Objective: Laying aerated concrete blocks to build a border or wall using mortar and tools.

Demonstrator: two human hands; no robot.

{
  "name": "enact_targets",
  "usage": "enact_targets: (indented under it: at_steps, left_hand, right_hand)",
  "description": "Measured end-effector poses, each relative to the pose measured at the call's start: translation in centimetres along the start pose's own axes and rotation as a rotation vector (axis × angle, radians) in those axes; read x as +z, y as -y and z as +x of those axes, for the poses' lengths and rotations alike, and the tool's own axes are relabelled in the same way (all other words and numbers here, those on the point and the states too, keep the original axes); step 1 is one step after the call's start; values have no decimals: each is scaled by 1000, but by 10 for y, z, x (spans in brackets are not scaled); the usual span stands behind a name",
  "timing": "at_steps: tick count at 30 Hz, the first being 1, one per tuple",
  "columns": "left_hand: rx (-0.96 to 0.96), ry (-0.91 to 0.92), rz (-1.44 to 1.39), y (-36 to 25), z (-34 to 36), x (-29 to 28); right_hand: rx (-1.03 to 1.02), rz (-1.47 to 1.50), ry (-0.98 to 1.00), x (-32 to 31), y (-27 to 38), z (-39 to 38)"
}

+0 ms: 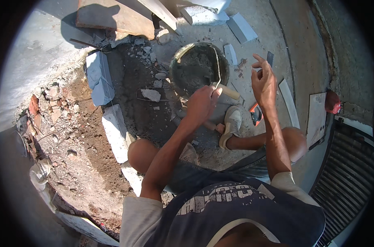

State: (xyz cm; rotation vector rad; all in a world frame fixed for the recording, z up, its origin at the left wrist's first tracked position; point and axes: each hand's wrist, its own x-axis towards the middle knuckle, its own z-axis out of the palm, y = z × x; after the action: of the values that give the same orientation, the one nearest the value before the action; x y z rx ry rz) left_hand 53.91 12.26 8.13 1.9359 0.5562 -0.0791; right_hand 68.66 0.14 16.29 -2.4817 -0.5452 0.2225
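I squat over a round bucket [176, 61] with grey mortar in it. My left hand [201, 105] is closed around a trowel [228, 91] with a pale wooden handle. The trowel's thin metal shank curves up over the bucket's right rim, and its blade is hard to make out. My right hand [263, 80] is raised to the right of the bucket with its fingers spread and nothing in it. Below the hands are my bare knees and a light shoe [232, 123].
White stone blocks [98, 78] line a dug strip of dark earth, with rubble [63, 123] to the left. A wooden board [113, 16] and tile pieces [240, 26] lie at the top. An orange tool [256, 114] and a tile [316, 117] lie right, near a metal grate [347, 164].
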Motion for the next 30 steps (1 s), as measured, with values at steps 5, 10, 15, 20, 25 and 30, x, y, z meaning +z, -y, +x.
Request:
enact_targets:
  at_steps: [5,10,15,20,25,30]
  left_hand:
    - [-67,-525,184,44,51,-35]
    - [-392,-736,-60,123,37,-33]
    - [-504,-408,-926,126,39,-22]
    - [-620,-378,-1187,111,17,8]
    - [-199,-745,-493,56,-2,-59]
    - [217,-1194,-601,16,-88,-191]
  right_hand:
    - [-390,-504,397,92,-124,-8]
    - [84,127,858,79,-74,4]
    - [-423,-47,663,122,-78,-17]
    - [-185,-561,625,76,-7,-38]
    - [15,-49,523,-45,-3,-60]
    - [208,588,873,79,48,-77]
